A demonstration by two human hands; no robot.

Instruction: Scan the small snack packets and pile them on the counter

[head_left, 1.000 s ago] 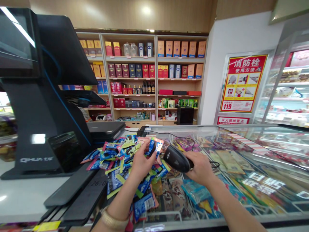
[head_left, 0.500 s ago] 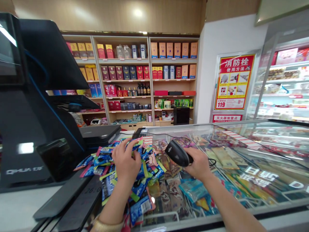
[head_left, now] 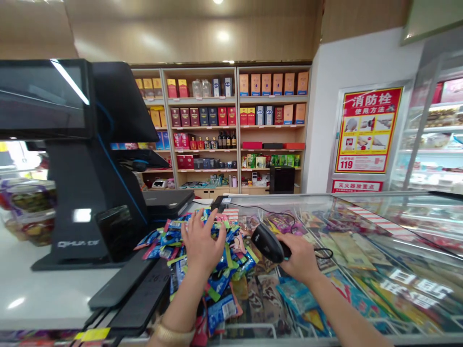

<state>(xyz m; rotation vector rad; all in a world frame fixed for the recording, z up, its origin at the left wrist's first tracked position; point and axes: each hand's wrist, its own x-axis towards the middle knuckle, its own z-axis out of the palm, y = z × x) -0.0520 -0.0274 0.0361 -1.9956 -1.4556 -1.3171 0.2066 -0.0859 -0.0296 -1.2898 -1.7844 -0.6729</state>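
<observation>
Head view: left hand, earlier pinching one packet, now spread over pile of packets.

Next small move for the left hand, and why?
I'd probably close the left hand on one of the glossy blue plastic packets: it is spread over them with none visibly grasped, while the right hand holds the black, rounded handheld scanner beside them.
</observation>
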